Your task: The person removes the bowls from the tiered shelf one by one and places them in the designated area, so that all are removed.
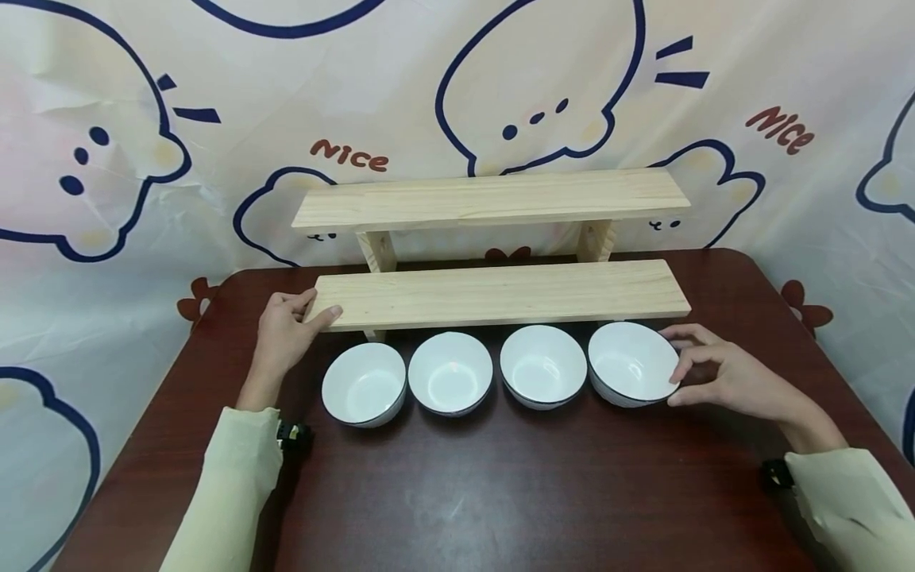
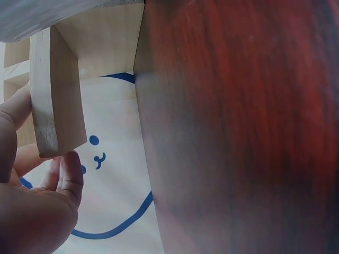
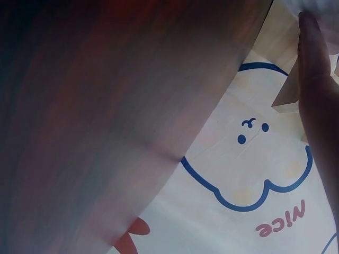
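A two-tier light wood shelf [image 1: 500, 294] stands at the back of the table. My left hand [image 1: 286, 330] grips the left end of its lower board, thumb on top and fingers at the end and underneath; the left wrist view shows this hand [image 2: 42, 196] around the board end [image 2: 58, 100]. Several white bowls stand upright in a row before the shelf. My right hand [image 1: 736, 381] holds the right side of the rightmost bowl [image 1: 632, 361], thumb and fingers curved at its rim. Only a sliver of that bowl [image 3: 332, 45] shows in the right wrist view, beside the thumb.
The other bowls, a left one [image 1: 363, 383], a second [image 1: 450, 373] and a third [image 1: 543, 364], stand close together. The dark red-brown table [image 1: 500, 492] stretches in front of them. Behind the shelf hangs a cloth printed with cartoon figures [image 1: 400, 103].
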`<action>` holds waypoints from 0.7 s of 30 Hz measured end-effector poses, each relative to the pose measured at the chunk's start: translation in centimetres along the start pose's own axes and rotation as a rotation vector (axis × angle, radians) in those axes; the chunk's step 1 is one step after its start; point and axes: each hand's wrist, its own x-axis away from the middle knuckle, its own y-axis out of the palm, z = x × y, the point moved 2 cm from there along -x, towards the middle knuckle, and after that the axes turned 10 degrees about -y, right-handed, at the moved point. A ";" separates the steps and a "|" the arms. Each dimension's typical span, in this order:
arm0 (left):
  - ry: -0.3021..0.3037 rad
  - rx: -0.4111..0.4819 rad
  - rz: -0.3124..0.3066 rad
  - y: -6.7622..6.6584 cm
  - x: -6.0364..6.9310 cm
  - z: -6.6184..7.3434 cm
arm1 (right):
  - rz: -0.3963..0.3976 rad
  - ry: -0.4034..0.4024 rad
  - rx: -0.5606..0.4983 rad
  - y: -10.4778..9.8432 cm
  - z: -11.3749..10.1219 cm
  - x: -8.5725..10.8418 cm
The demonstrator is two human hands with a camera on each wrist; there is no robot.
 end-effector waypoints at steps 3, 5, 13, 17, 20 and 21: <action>-0.003 0.002 -0.004 0.0 0.0 0.0 | -0.003 -0.001 -0.003 0.0 0.0 0.0; -0.005 0.002 -0.003 0.1 -0.1 0.0 | -0.006 -0.004 -0.012 -0.1 0.0 0.0; -0.022 -0.002 -0.011 0.1 0.1 0.2 | -0.028 0.025 -0.003 -0.3 0.1 0.1; -0.014 -0.037 -0.021 0.0 0.3 0.2 | -0.032 0.048 -0.005 -0.5 0.2 0.1; -0.001 -0.086 -0.022 -0.1 0.4 0.4 | -0.040 0.051 0.002 -0.9 0.1 -0.2; 0.007 -0.102 -0.022 -0.2 0.5 0.5 | -0.043 0.045 0.004 -1.1 0.0 -0.3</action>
